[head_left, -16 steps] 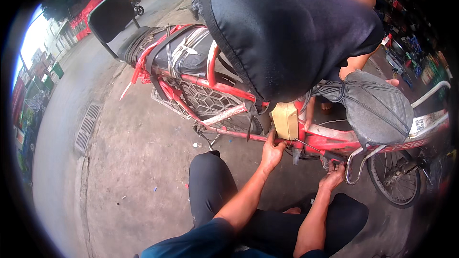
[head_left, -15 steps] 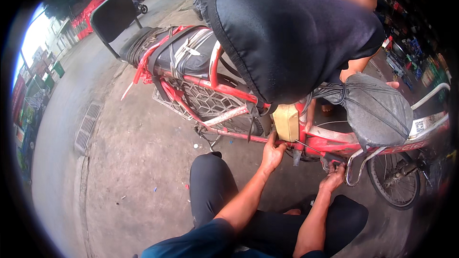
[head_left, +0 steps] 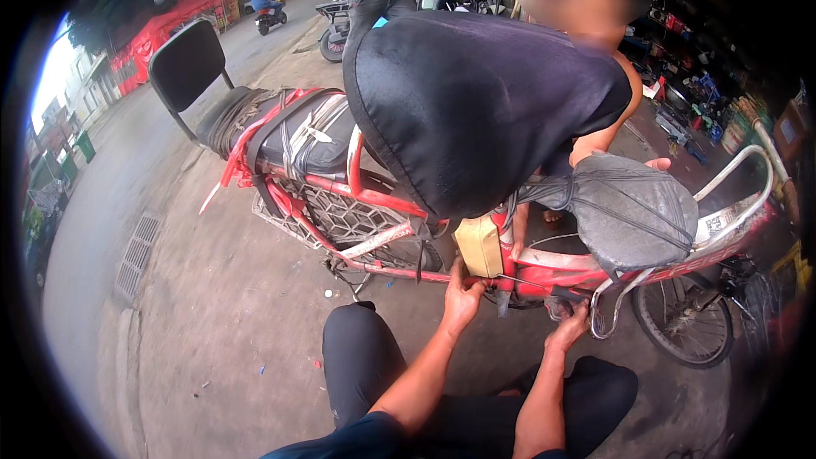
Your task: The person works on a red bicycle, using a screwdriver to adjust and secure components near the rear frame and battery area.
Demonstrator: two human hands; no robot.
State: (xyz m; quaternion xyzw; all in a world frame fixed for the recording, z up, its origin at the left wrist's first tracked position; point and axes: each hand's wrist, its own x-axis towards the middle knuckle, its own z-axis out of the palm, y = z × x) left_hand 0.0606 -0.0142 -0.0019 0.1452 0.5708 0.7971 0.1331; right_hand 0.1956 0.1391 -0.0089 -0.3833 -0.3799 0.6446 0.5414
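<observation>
Before me stands a red and white bicycle (head_left: 557, 274). My right hand (head_left: 568, 328) is closed round the dark handle of a screwdriver (head_left: 568, 293), whose thin shaft points left along the red frame. Beside the shaft's far end, my left hand (head_left: 463, 297) has its fingers closed at the frame, under the tan box (head_left: 478, 246). What those fingers hold is hidden. A large black cover (head_left: 484, 102) drapes over the saddle area above the box. Another person's hand (head_left: 518, 240) reaches down just right of the box.
A co-worker (head_left: 629, 93) leans in from the far side. Cord binds a grey wrapped pad (head_left: 633, 212) on the frame. Behind the cover is a rear seat with a black backrest (head_left: 187, 66). A drain grate (head_left: 138, 257) lies left; tools and parts (head_left: 680, 110) crowd the right.
The whole view has shifted, so the bicycle sits further left. Both my hands keep their places at the frame and screwdriver. The co-worker's head has moved left over the cover.
</observation>
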